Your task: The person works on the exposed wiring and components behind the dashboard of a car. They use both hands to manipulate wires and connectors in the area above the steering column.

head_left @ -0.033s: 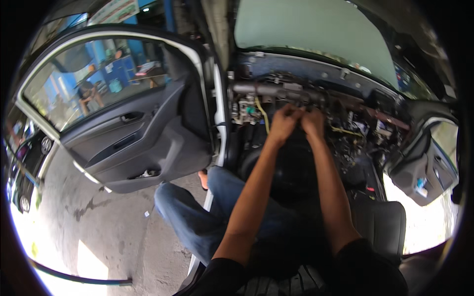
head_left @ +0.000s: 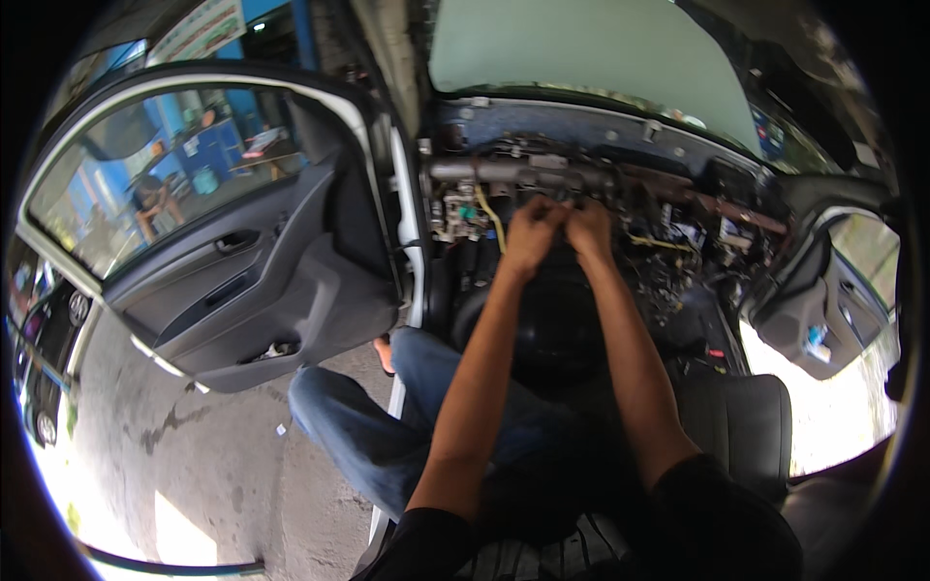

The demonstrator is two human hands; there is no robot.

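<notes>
Both arms stretch forward over the dark steering wheel [head_left: 484, 302] toward the bared dashboard of a car. My left hand [head_left: 532, 232] is closed, its fingertips pinched together just below the grey metal cross beam [head_left: 460, 171]. Close beside it, almost touching, my right hand [head_left: 589, 230] is closed in the same way. Whatever lies between the fingertips is too small and too covered to make out. A yellow cable [head_left: 491, 215] hangs left of my left hand. Another yellow cable [head_left: 659, 243] runs to the right of my right hand, among loose wiring.
The driver's door [head_left: 291, 310] stands wide open on the left, and the passenger door [head_left: 823, 315] is open on the right. A windshield [head_left: 591, 58] rises ahead. Beside me is a dark seat [head_left: 741, 426]. A person [head_left: 155, 194] sits beyond the door window.
The whole view has shifted a little, so the car's parts appear farther left. My hands stay close together at the same spot below the beam, fingers still pinched.
</notes>
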